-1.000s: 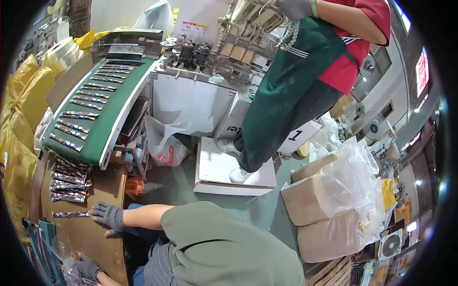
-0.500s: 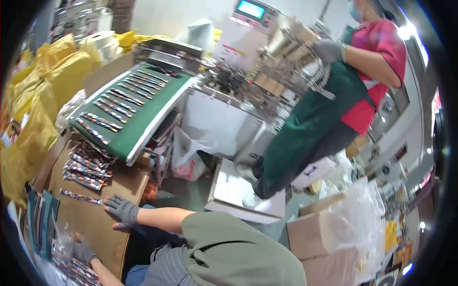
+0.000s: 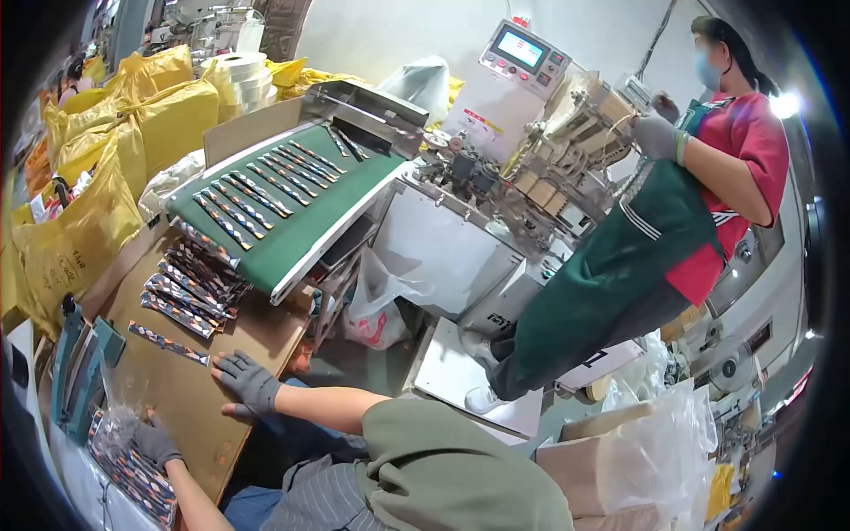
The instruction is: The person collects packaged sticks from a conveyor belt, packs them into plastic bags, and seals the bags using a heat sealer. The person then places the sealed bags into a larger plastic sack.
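While our grey-gloved right hand (image 3: 252,385) lay spread just beside a slim, multicoloured packet (image 3: 168,342) on the brown tabletop (image 3: 181,389), we judged a nudge could skew it; whether our left hand (image 3: 158,442) gripped anything, we couldn't tell.

Brown tabletop (image 3: 184,388) beneath packet pile (image 3: 190,296) and lone packet (image 3: 166,342)

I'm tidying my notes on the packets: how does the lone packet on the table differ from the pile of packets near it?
The lone packet lies singly, while the pile of packets holds many, overlapping. The lone packet's end is close to the right hand; the pile of packets sits farther off, by the near end of the green belt. Both show a dark, multicoloured pattern.
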Demonstrator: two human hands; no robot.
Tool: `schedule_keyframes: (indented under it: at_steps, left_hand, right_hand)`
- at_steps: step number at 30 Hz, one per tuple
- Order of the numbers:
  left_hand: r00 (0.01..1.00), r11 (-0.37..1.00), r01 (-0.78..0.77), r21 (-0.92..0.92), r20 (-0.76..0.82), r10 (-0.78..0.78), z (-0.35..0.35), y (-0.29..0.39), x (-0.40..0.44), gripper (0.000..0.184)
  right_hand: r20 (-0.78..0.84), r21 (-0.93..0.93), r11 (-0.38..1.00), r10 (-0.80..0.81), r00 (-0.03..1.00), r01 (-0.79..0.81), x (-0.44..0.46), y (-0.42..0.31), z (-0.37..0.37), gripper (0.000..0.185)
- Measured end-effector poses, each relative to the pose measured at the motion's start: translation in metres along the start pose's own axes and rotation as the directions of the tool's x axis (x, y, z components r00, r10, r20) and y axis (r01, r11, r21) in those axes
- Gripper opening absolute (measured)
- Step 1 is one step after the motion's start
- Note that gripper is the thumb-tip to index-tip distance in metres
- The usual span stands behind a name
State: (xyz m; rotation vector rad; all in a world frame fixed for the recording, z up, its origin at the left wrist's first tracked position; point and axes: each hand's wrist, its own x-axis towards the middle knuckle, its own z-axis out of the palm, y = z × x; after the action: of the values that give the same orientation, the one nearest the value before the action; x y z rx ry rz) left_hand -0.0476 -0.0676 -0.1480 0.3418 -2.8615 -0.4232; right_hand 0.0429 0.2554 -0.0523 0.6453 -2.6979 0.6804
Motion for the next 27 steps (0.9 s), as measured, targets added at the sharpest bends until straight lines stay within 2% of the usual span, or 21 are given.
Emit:
schedule_keyframes:
  at_steps: [1, 3, 5, 7, 8, 10, 13, 14, 15, 17, 18, 20, 21, 23, 24, 25, 26, 27]
  left_hand:
    - [1.000, 1.000, -0.001, -0.017, 0.018, 0.001, 0.002, -0.001, 0.000, 0.060]
    - [0.980, 0.993, -0.092, -0.072, -0.186, 0.077, -0.016, 0.013, -0.011, 0.057]
    - [0.999, 0.980, -0.011, -0.201, -0.034, 0.004, -0.059, 0.040, -0.025, 0.051]
    - [0.994, 1.000, 0.008, 0.000, -0.112, -0.008, -0.052, 0.040, -0.022, 0.048]
    - [0.993, 0.999, 0.038, 0.022, -0.117, -0.035, -0.046, 0.037, -0.022, 0.048]
    - [0.962, 0.995, -0.088, -0.050, -0.264, 0.072, -0.041, 0.033, -0.022, 0.047]
    - [0.980, 0.999, -0.043, 0.010, -0.196, 0.044, -0.055, 0.043, -0.026, 0.048]
    - [0.931, 0.993, -0.116, 0.017, -0.348, 0.114, -0.044, 0.037, -0.023, 0.048]
    - [0.933, 0.994, -0.102, 0.033, -0.345, 0.107, -0.037, 0.029, -0.023, 0.048]
    - [0.974, 0.998, -0.023, 0.050, -0.222, 0.034, -0.044, 0.032, -0.025, 0.046]
    - [0.974, 0.998, -0.005, 0.063, -0.226, 0.019, -0.041, 0.027, -0.024, 0.046]
    - [0.960, 0.996, -0.077, -0.033, -0.271, 0.066, -0.029, 0.016, -0.024, 0.042]
    - [0.961, 0.998, -0.058, -0.024, -0.271, 0.049, -0.028, 0.013, -0.026, 0.042]
    - [0.979, 0.993, -0.060, -0.099, -0.198, 0.040, -0.043, 0.023, -0.032, 0.037]
    - [0.992, 0.994, -0.020, -0.105, -0.128, 0.007, -0.063, 0.043, -0.034, 0.036]
    - [0.992, 0.995, -0.003, -0.099, -0.123, -0.009, -0.065, 0.044, -0.034, 0.036]
    - [0.985, 0.997, -0.043, -0.064, -0.168, 0.032, -0.064, 0.044, -0.033, 0.037]
    - [0.975, 0.997, -0.079, -0.026, -0.211, 0.072, -0.065, 0.045, -0.034, 0.038]
  right_hand:
    - [-0.001, -0.001, 1.000, 0.000, 1.000, 0.000, 0.000, 0.001, 0.001, 0.076]
    - [-0.004, 0.011, 1.000, 0.009, 1.000, -0.009, -0.001, 0.006, 0.004, 0.077]
    - [0.061, 0.045, 0.998, 0.042, 0.997, -0.045, 0.001, 0.002, 0.003, 0.079]
    - [0.066, 0.063, 0.997, 0.049, 0.997, -0.054, 0.003, -0.001, -0.003, 0.078]
    - [0.063, 0.051, 0.998, 0.042, 0.997, -0.045, 0.003, -0.001, -0.003, 0.078]
    - [0.059, 0.040, 0.998, 0.045, 0.997, -0.048, 0.004, -0.006, -0.010, 0.077]
    - [0.055, 0.045, 0.998, 0.038, 0.998, -0.040, 0.005, -0.003, -0.010, 0.077]
    - [0.039, 0.040, 0.999, 0.023, 0.999, -0.024, 0.005, -0.003, -0.012, 0.074]
    - [0.046, 0.059, 0.998, 0.015, 0.999, -0.018, 0.003, 0.000, -0.009, 0.074]
    - [0.024, 0.277, 0.961, 0.000, 1.000, -0.007, 0.003, 0.002, -0.010, 0.069]
    - [0.031, 0.292, 0.956, -0.015, 0.999, 0.005, 0.005, 0.008, -0.014, 0.069]
    - [-0.234, 0.278, 0.912, -0.240, 0.942, 0.301, 0.029, 0.008, -0.067, 0.065]
    - [-0.345, 0.211, 0.913, -0.265, 0.900, 0.350, 0.051, 0.021, -0.100, 0.061]
    - [-0.452, -0.076, 0.964, -0.260, 0.854, 0.253, 0.097, 0.076, -0.145, 0.067]
    - [-0.557, -0.055, 0.988, -0.152, 0.816, 0.146, 0.122, 0.103, -0.172, 0.060]
    - [-0.575, -0.075, 0.997, -0.042, 0.817, -0.002, 0.141, 0.154, -0.182, 0.057]
    - [-0.613, 0.005, 0.969, 0.197, 0.765, -0.246, 0.161, 0.194, -0.196, 0.056]
    - [-0.694, -0.263, 0.919, 0.030, 0.719, -0.293, 0.176, 0.281, -0.195, 0.062]
